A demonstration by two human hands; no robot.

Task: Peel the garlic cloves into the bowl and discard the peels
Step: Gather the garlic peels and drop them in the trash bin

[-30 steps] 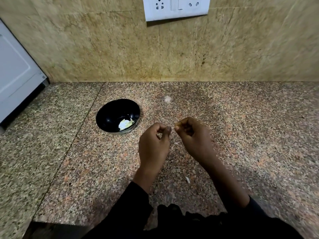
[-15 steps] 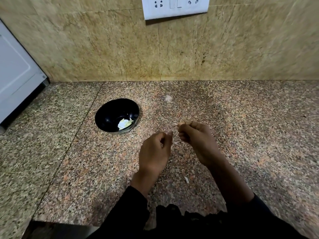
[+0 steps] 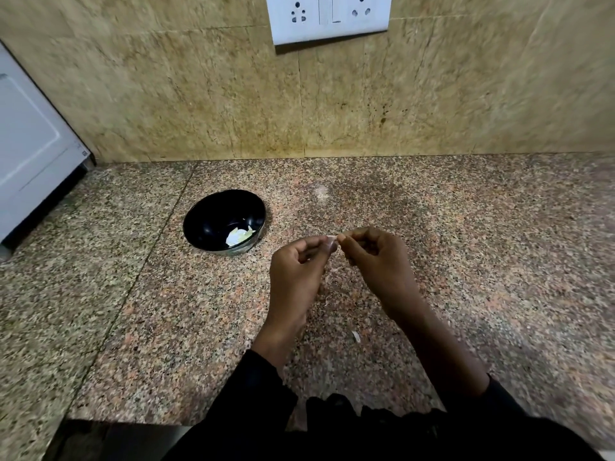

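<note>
The counter (image 3: 466, 261) is speckled granite in pink, grey and black, polished, with a straight seam running toward the near edge on the left. Behind it stands a mottled tan stone wall carrying a white socket plate (image 3: 329, 18); a white appliance (image 3: 30, 144) sits at far left.

Change noted: a second ago the two hands met fingertip to fingertip; half a second ago they had drawn slightly apart, the right one higher; now they are back together, raised a little above the counter. Judgement: this is a repeated pick-and-pull on the skin, so peeling of this clove is under way, not finished.

The black bowl (image 3: 206, 221), round and glossy, stands left of the hands, apart from them, unmoved. It holds a few pale, smooth pieces (image 3: 238, 237), most likely peeled garlic.

The left hand (image 3: 296, 271) is curled, thumb and forefinger pinching a small pale clove (image 3: 332, 239). The right hand (image 3: 376, 261) is likewise curled, its fingertips nipping the same item at its near end. Only a sliver shows, so how much skin remains cannot be told.

A thin, papery white scrap of peel (image 3: 356, 336) lies on the counter between the forearms, not yet discarded.
</note>
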